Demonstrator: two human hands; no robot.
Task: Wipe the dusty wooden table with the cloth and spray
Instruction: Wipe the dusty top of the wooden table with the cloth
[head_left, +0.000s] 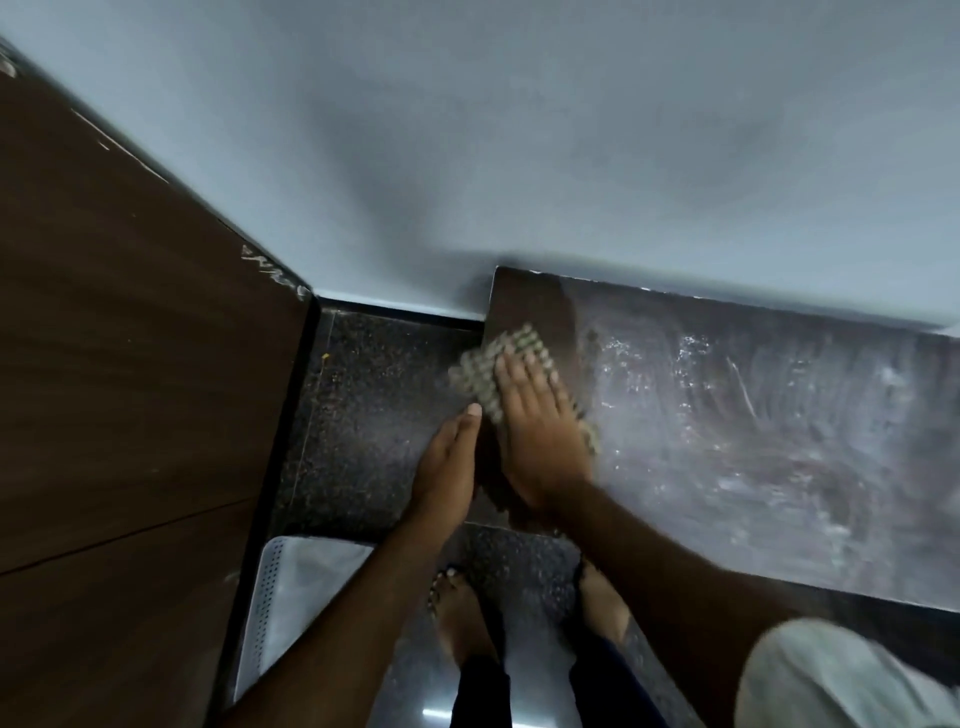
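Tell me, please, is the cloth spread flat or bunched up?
Spread flat: the cloth lies open under the right hand at the table edge.

The cloth (511, 358) was pale green-grey with a checked weave. The table (753, 415) was dark brown wood smeared with whitish streaks, and the floor (379, 395) was black speckled with pale flecks. The wall (519, 130) was plain light grey-blue.

Checked cloth (511, 358) on dusty table (753, 441) corner
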